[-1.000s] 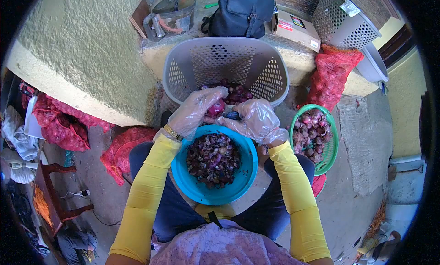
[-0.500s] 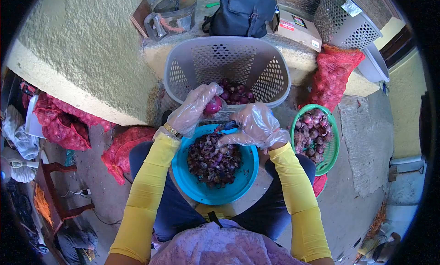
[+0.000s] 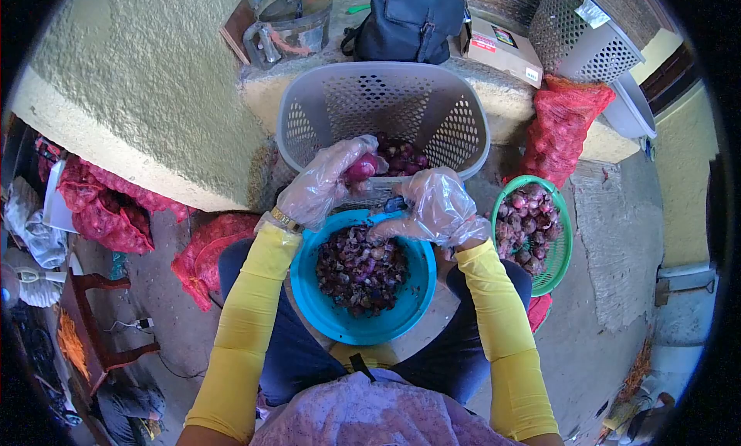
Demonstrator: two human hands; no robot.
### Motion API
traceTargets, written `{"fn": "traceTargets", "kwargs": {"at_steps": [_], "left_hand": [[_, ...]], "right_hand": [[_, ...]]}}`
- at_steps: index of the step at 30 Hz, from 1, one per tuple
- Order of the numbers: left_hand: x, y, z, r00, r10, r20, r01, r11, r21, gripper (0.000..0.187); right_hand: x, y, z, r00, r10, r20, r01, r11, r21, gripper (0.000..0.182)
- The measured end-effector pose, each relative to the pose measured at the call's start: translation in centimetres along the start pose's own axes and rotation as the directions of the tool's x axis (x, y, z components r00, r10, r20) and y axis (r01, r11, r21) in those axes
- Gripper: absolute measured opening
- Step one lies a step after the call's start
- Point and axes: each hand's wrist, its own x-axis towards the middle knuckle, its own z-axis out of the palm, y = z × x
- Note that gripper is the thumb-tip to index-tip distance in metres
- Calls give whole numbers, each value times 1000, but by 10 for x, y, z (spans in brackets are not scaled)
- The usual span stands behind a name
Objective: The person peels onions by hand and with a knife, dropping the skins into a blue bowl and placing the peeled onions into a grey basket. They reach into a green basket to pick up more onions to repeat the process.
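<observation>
Left hand (image 3: 328, 185), right hand (image 3: 440, 207) — both curled

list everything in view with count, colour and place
held onion: 1, purple, left hand
small object: 1, dark blue, right hand
basin: 1, blue, between legs
peelings: many, purple, in basin
front basket: 1, grey, beyond basin
loose onions: several, purple, in front basket
round basket: 1, green, right
piled onions: many, purple, in round basket
mesh sacks: several, red, left and right
backpack: 1, black, top centre
box: 1, brown, beside backpack
bucket: 1, grey, top left
rear basket: 1, grey, upper right
sleeves: 2, yellow, lower centre
left hand, right hand: 2, clear-gloved, near basin
</observation>
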Motion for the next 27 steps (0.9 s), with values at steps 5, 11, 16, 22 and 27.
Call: {"fn": "traceTargets", "kwargs": {"at_steps": [5, 11, 16, 22, 27], "left_hand": [[-1, 3, 6, 999, -42, -35, 45, 994, 98, 56], [-5, 7, 14, 995, -88, 56, 81, 991, 109, 59], [6, -16, 10, 996, 7, 86, -13, 997, 74, 59], [-2, -4, 16, 993, -81, 83, 75, 995, 71, 52], [-3, -1, 18, 992, -72, 100, 58, 989, 137, 57]], "right_hand": [[0, 4, 3, 994, 36, -100, -41, 998, -54, 72], [0, 9, 2, 981, 145, -131, -132, 986, 101, 69], [3, 4, 0, 984, 128, -124, -116, 988, 99, 66], [4, 5, 3, 988, 139, -64, -130, 982, 133, 62], [3, 5, 4, 990, 129, -62, -120, 985, 125, 60]]}}
